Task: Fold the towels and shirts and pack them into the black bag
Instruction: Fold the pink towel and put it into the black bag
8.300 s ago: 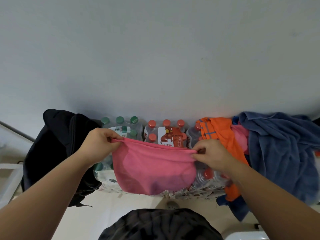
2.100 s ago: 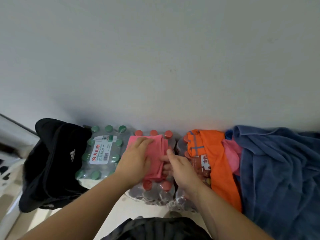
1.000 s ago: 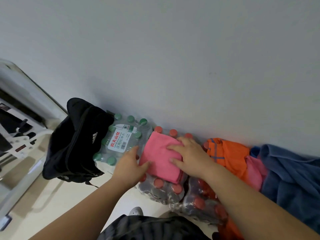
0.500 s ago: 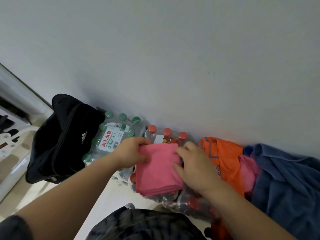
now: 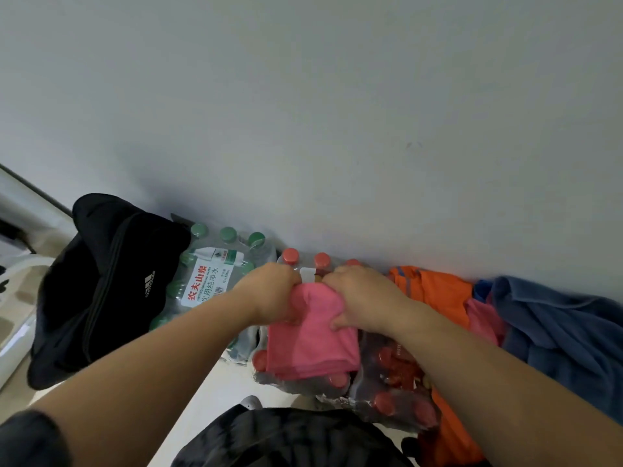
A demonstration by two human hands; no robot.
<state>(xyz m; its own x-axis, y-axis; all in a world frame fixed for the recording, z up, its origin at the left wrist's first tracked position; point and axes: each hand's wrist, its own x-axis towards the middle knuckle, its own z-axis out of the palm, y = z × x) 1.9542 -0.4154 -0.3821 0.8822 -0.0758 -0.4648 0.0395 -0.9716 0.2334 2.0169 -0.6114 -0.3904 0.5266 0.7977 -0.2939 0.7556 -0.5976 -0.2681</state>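
Observation:
A folded pink towel (image 5: pixel 312 345) lies on top of a pack of red-capped bottles (image 5: pixel 387 372). My left hand (image 5: pixel 269 294) and my right hand (image 5: pixel 360 298) both grip its far edge, knuckles close together. The black bag (image 5: pixel 101 288) with a white logo slumps against the wall at the left, its zip running down the middle. To the right lie an orange shirt (image 5: pixel 435 294), a second pink cloth (image 5: pixel 482 318) and a blue towel (image 5: pixel 566 332), all unfolded.
A pack of green-capped water bottles (image 5: pixel 209 274) stands between the bag and the red-capped pack. A grey wall rises right behind everything. Pale floor (image 5: pixel 219 382) shows below the packs. White furniture edges (image 5: pixel 17 281) sit at the far left.
The wide pink towel has been folded down into a small rectangle on the bottle pack. In the last half second both hands closed together on its far edge.

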